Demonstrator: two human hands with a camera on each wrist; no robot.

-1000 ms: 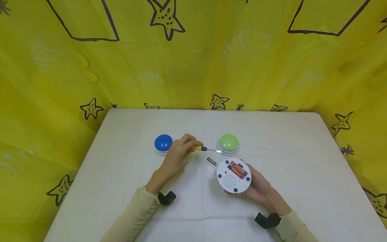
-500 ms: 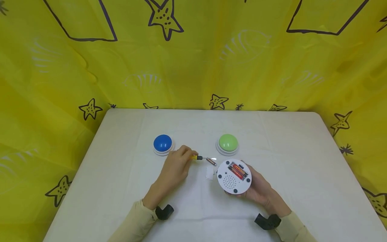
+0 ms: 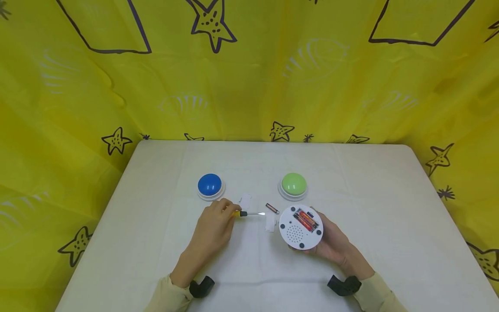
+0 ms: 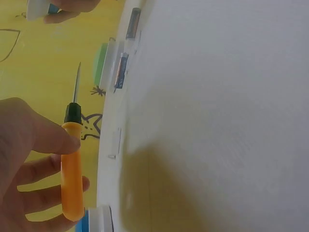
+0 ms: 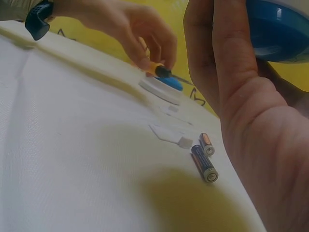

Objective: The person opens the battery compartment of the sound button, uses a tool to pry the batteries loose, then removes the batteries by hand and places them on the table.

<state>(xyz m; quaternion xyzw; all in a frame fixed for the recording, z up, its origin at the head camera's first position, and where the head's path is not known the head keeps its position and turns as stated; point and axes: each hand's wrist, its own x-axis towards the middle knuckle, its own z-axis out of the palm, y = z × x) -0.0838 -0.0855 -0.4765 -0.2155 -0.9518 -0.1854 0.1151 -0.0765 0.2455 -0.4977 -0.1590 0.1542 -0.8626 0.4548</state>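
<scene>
- Currently, my left hand (image 3: 212,224) pinches a yellow-handled metal screwdriver (image 4: 72,169).
- My right hand (image 3: 332,241) grips a round white plastic button (image 3: 295,235).
- Likely changing red cylindrical batteries (image 3: 306,220); next, screwdriver down.

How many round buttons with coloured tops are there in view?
3: a blue button and, to its right, a green button, both on the table; one upturned button in the right hand. No others show.

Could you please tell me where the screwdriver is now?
In the head view, the screwdriver is near the middle, held in the left hand, below and right of the blue button and left of the upturned button.
</scene>
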